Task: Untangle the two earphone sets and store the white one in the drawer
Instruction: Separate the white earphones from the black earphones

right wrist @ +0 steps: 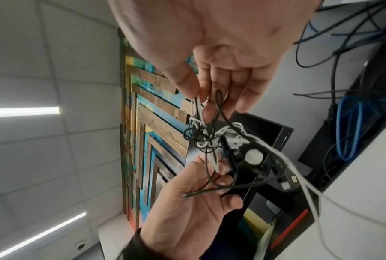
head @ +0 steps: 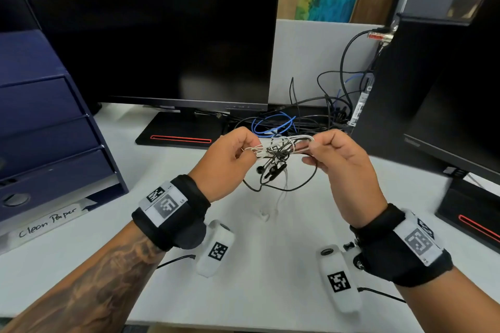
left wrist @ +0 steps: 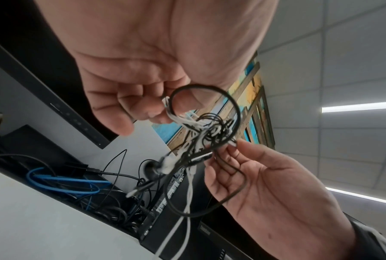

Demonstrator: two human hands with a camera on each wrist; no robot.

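Note:
A knot of white earphones [head: 290, 143] and black earphones [head: 273, 167] hangs in the air above the desk, between both hands. My left hand [head: 238, 153] pinches the left end of the white loops [left wrist: 176, 116]. My right hand [head: 318, 149] pinches the right end of the bundle [right wrist: 198, 105]. Black buds and a loop of black cord [head: 300, 184] dangle below the knot, and white strands [head: 281, 197] trail down toward the desk. The dark blue drawer unit [head: 46, 127] stands at the left with its drawers closed.
A black monitor [head: 162, 35] stands behind the hands, and a second monitor [head: 446, 94] is at the right. Loose black and blue cables [head: 284, 121] lie at the back of the white desk [head: 257, 278]. A "Clean Paper" label [head: 46, 224] lies by the drawers.

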